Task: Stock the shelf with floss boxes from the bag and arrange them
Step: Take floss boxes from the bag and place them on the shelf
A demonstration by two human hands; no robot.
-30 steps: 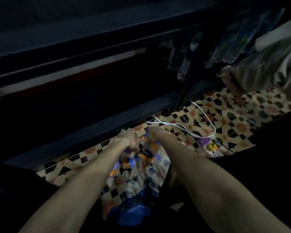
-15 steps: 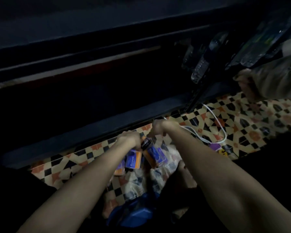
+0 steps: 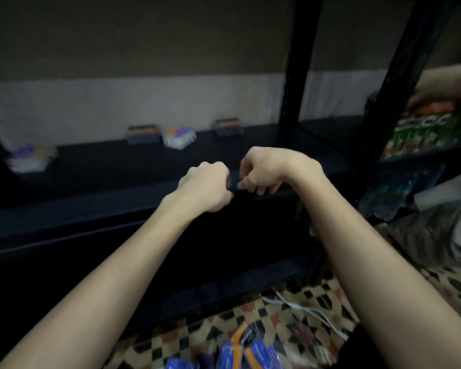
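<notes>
My left hand [image 3: 205, 186] and my right hand [image 3: 261, 169] are raised together at the front edge of the dark shelf [image 3: 117, 206]. Both have curled fingers and meet on a small dark floss box [image 3: 230, 183], which hardly stands out against the shelf. Two dark floss boxes with orange tops [image 3: 144, 134] [image 3: 228, 127] stand at the back of the shelf. White and purple packs [image 3: 179, 138] [image 3: 31, 158] lie near them. The clear bag [image 3: 240, 352] with blue and orange floss boxes lies on the tiled floor between my forearms.
A black shelf post [image 3: 296, 75] rises just right of my hands. Beyond it another person's hand [image 3: 450, 83] rests on colourful packets [image 3: 423, 129]. A white cable [image 3: 304, 310] runs over the patterned floor tiles below the shelf.
Both hands rose from the bag on the floor to the shelf edge, and my view tilted up with them. The bag stayed on the floor.
</notes>
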